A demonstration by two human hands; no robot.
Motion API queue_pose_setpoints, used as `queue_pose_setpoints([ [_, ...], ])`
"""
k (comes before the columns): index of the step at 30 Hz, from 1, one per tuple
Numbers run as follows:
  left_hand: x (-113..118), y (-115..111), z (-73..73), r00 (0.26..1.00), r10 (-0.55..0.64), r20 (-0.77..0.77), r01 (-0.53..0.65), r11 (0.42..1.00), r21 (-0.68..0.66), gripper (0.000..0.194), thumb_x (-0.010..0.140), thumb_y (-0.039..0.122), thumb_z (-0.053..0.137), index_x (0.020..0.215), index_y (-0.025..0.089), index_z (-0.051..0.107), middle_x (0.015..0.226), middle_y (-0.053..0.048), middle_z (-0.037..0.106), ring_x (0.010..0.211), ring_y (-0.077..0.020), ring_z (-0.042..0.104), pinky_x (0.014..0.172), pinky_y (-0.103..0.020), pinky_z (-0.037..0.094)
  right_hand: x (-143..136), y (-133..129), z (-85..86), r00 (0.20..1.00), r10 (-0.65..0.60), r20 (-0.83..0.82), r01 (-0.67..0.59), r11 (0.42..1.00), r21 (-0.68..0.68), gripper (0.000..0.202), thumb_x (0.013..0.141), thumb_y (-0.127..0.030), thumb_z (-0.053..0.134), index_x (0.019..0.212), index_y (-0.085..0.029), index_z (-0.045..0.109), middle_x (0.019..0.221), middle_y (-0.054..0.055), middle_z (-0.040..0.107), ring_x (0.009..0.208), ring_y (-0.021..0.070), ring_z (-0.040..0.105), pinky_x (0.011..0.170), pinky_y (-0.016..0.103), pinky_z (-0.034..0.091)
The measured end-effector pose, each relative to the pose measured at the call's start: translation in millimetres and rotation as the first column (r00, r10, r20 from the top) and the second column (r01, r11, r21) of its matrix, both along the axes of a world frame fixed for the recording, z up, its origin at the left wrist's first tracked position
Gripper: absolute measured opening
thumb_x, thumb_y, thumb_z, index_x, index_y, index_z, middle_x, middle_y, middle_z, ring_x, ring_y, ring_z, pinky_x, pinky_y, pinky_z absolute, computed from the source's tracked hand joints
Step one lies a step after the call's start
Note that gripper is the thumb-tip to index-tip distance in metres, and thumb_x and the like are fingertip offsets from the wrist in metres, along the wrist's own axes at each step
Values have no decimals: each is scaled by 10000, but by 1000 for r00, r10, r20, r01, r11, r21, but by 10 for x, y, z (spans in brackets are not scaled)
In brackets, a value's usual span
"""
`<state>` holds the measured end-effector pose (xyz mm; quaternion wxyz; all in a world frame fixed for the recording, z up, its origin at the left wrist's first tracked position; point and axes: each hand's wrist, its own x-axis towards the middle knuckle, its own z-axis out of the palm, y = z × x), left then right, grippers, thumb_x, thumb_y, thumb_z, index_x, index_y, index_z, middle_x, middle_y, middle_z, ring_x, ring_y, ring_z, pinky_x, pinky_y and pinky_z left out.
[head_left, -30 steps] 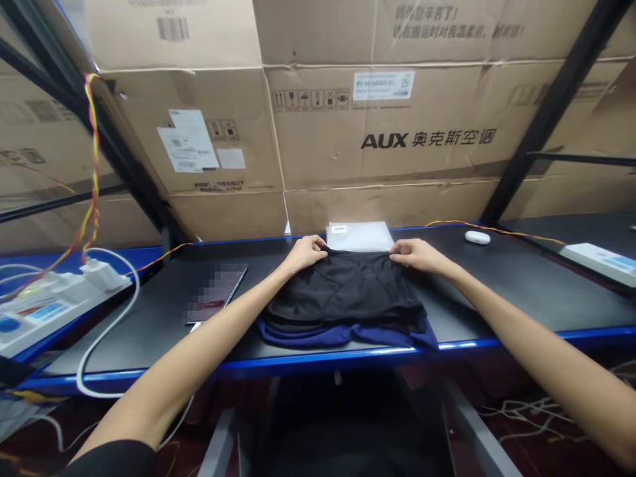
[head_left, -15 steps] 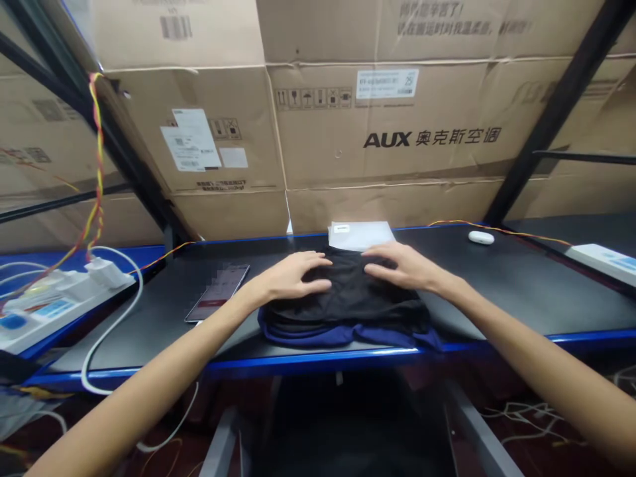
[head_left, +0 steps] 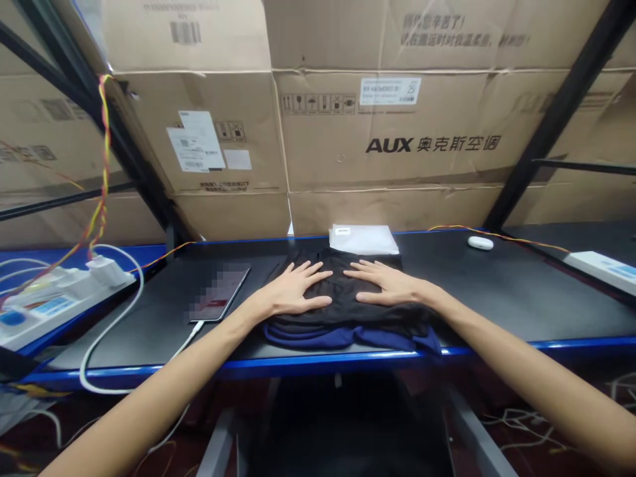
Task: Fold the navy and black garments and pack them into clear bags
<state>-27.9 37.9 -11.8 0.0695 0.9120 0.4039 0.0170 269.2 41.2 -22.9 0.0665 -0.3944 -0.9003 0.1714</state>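
A stack of folded black cloth lies at the front of the dark tabletop, with a dark blue cloth showing beneath it along the near edge. My left hand rests flat on the left half of the black cloth, fingers spread. On the right half, my right hand lies palm down with its fingers stretched toward the left one. Both hands press on the fabric without gripping it. Behind the stack, touching its far edge, is a whitish translucent packet with a small label.
A phone on a white cable lies left of the stack. Power strips with plugs stand at the far left and right. A small white case sits at the back right. Cardboard walls the back, between black metal posts.
Both hands have come down and nearer to me, flattening from slightly curled onto the black cloth. The right hand has also shifted a little left. The cloth stack stays in place.
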Motion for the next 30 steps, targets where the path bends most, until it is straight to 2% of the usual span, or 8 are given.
queue_pose_setpoints([
  [4, -3, 1, 13, 1000, -6, 0, 6, 1000, -4, 749, 893, 757, 369, 1536, 388, 258, 1638, -14, 157, 1508, -337, 122, 1196, -597, 114, -7, -7, 13, 1000, -11, -9, 11, 1000, -1, 794, 862, -739, 481, 1530, -342, 316, 1630, 9, 191, 1505, 320, 100, 1223, 547, 67],
  [13, -3, 6, 15, 1000, 13, 8, -13, 1000, -25, 764, 877, 780, 364, 1529, 393, 275, 1641, -12, 151, 1511, -324, 118, 1201, -584, 108, -28, -104, 175, 999, -45, -2, 44, 994, -96, 819, 865, -759, 444, 1535, -303, 322, 1636, 21, 180, 1511, 297, 79, 1231, 512, 82],
  [30, -8, 7, 19, 1000, 8, 17, -8, 999, -31, 749, 884, 760, 392, 1526, 387, 289, 1638, -21, 165, 1506, -335, 137, 1198, -578, 124, -1, -47, 98, 999, -27, -19, 26, 998, -63, 799, 858, -751, 471, 1519, -318, 354, 1630, 13, 213, 1506, 297, 121, 1230, 528, 95],
])
